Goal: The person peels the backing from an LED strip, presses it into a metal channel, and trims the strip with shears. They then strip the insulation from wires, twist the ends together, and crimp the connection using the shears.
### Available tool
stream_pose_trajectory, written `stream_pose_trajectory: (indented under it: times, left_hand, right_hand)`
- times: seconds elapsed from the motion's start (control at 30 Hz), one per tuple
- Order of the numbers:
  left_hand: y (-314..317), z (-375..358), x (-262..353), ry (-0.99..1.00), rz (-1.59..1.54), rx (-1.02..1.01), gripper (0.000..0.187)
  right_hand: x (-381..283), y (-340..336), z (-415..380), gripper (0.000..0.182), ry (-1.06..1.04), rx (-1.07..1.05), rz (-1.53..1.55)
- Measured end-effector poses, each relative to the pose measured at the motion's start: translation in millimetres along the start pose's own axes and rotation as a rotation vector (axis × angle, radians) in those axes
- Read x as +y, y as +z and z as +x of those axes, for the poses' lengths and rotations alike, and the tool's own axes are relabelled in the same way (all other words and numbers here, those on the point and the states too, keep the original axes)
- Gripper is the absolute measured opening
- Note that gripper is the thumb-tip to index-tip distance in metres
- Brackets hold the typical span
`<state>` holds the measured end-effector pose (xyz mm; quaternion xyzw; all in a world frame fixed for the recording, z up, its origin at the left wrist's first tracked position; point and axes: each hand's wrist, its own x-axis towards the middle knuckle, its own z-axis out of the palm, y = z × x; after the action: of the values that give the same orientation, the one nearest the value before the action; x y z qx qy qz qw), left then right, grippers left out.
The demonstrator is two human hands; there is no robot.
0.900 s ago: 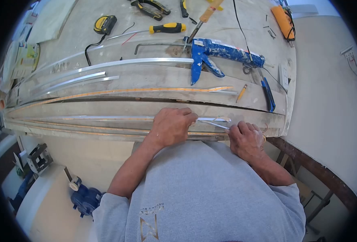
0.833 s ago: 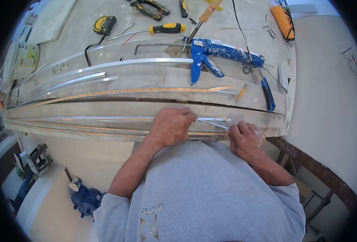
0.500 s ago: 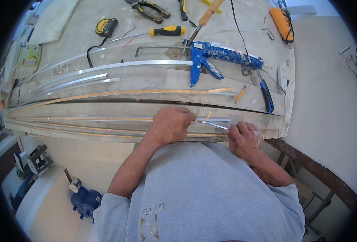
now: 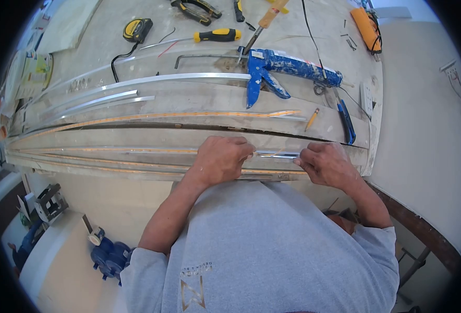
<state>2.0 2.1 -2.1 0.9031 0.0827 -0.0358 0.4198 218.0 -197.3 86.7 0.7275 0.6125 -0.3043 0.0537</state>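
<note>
A thin LED strip with an orange-yellow face lies along a narrow aluminium channel near the table's front edge. My left hand is closed in a pinch on the strip, its fingertips at the channel. To its right, my right hand pinches the strip's shiny end section; the exact grip is hidden by the fingers. Nearer my body runs a second orange-lined channel, passing under my left wrist. Beyond the hands lies another LED strip.
A blue caulking gun, a blue utility knife and a pencil lie beyond the hands. Farther back are a screwdriver, pliers and a tape measure. A long gap crosses the tabletop.
My right hand has moved up and slightly right, bringing the strip's end nearly level with the channel. The left hand stays almost in place. A small upright orange curl no longer shows clearly.
</note>
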Motion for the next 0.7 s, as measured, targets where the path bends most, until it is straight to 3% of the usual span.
stream_pose_trajectory:
  times: [0.4,0.7]
  left_hand:
    - [-0.9,0.1,1.4,-0.033,-0.03,-0.051,0.022]
    - [0.4,1.1,3.2,-0.019,0.031,-0.039,0.026]
  right_hand:
    - [-14.7,-18.4,5.5,0.032,0.098,-0.117,-0.05]
    - [-44.3,-42.4,14.0,0.012,0.042,-0.177,-0.195]
